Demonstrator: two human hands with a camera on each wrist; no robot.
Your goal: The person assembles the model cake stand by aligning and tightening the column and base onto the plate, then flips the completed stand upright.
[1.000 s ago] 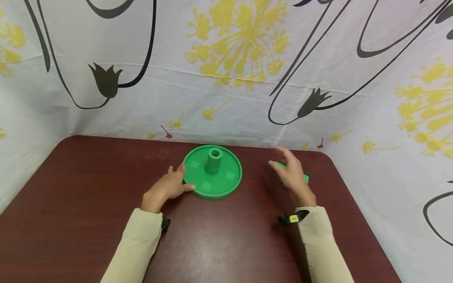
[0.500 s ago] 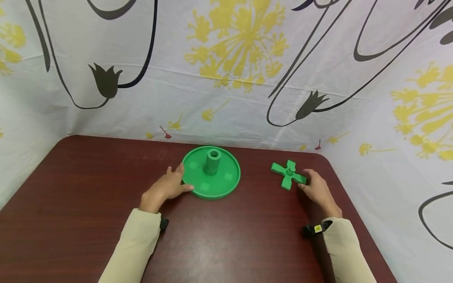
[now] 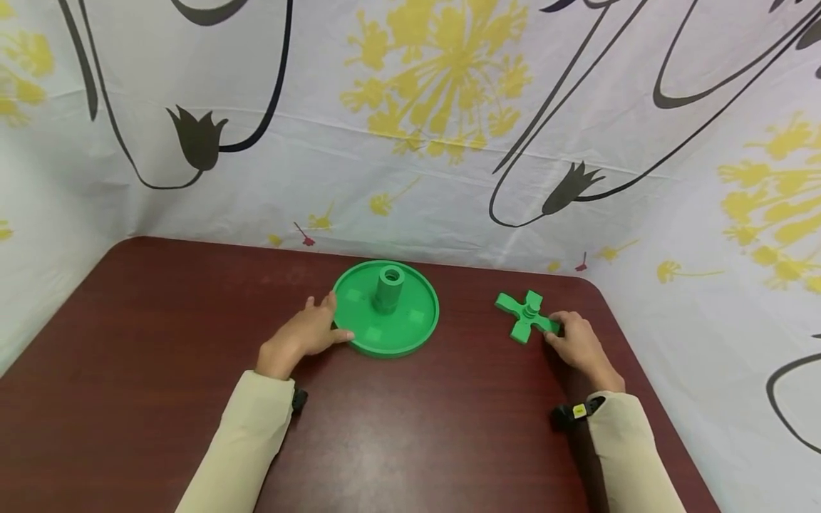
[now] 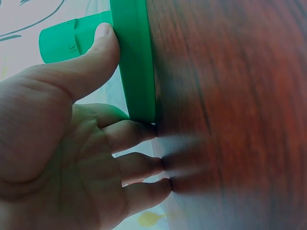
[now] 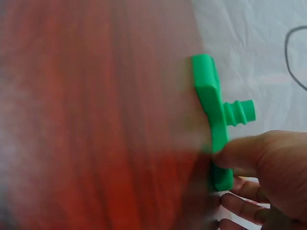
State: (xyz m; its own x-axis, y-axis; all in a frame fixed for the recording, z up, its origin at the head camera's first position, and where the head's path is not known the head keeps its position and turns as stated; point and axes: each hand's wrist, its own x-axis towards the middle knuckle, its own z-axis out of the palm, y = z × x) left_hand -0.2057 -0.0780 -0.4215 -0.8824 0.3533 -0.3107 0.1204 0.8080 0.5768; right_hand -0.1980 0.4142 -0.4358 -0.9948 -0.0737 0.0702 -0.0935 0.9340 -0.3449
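Observation:
A round green plastic disc (image 3: 413, 335) with a raised rim lies on the table, a hollow post standing up from its middle. My left hand (image 3: 300, 336) holds the disc by its left edge, the thumb over the rim and the other fingertips down at the tabletop. To the right lies a green four-armed cross piece (image 3: 522, 329) with a short ridged stud pointing up. My right hand (image 3: 580, 349) pinches the end of its nearest right arm. In the right wrist view the thumb presses on that arm of the cross piece (image 5: 219, 139); the other fingers are partly hidden behind it.
The dark red-brown table (image 3: 410, 434) has rounded far corners. Close behind it and at its sides hangs a white cloth (image 3: 269, 206) with yellow and dark flower prints. Bands with small devices sit at both wrists.
My right hand has moved from above the cross piece to its right side, uncovering it, and now pinches one arm. The left hand and the disc have stayed in place.

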